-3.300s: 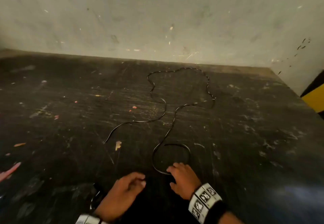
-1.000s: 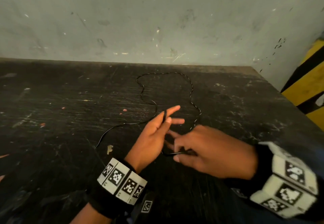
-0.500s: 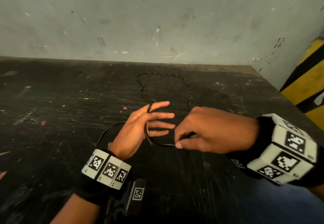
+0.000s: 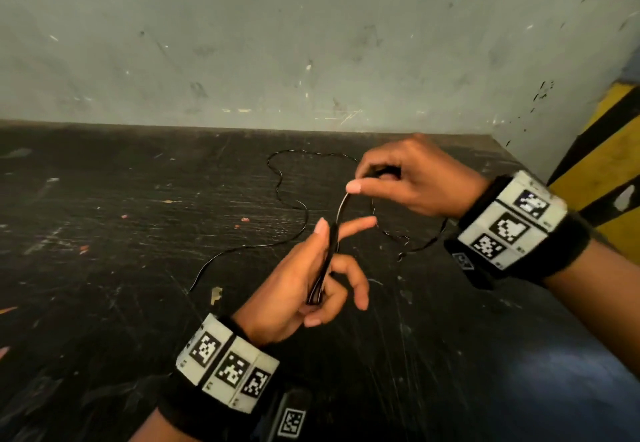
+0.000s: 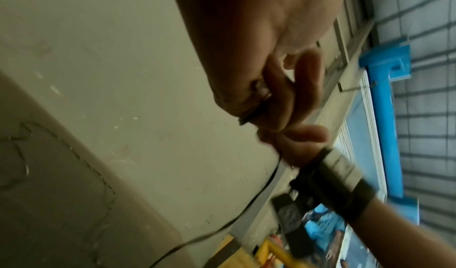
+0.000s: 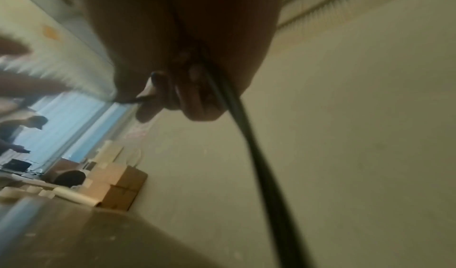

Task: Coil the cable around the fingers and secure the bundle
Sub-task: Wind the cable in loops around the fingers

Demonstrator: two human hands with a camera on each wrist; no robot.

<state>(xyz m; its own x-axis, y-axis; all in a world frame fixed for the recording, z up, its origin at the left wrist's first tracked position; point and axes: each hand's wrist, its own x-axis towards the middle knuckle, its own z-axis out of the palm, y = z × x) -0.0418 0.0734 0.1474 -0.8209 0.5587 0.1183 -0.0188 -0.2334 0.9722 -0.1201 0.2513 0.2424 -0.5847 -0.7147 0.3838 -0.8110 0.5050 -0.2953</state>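
Note:
A thin black cable [image 4: 307,216] snakes in loose loops over the dark table [image 4: 104,268]. My left hand [image 4: 298,275] is raised at centre, thumb up and index finger pointing right. Cable turns run down across its palm, pinned by the thumb. My right hand [image 4: 358,178] hovers just above and right of it, pinching the cable between thumb and fingertip. A short arc of cable joins the two hands. In the left wrist view the left hand [image 5: 271,96] clamps the cable [image 5: 246,207]. In the blurred right wrist view the cable [image 6: 246,135] trails down from the right hand [image 6: 192,88].
A scuffed grey wall [image 4: 311,43] closes off the back of the table. At the right, past the table's edge, stands a yellow and black striped surface [image 4: 606,164]. Paint flecks and scratches dot the tabletop.
My right hand has risen from below the left fingers to above them, carrying the cable up. My left hand has turned thumb-up. The far loop on the table has been drawn in.

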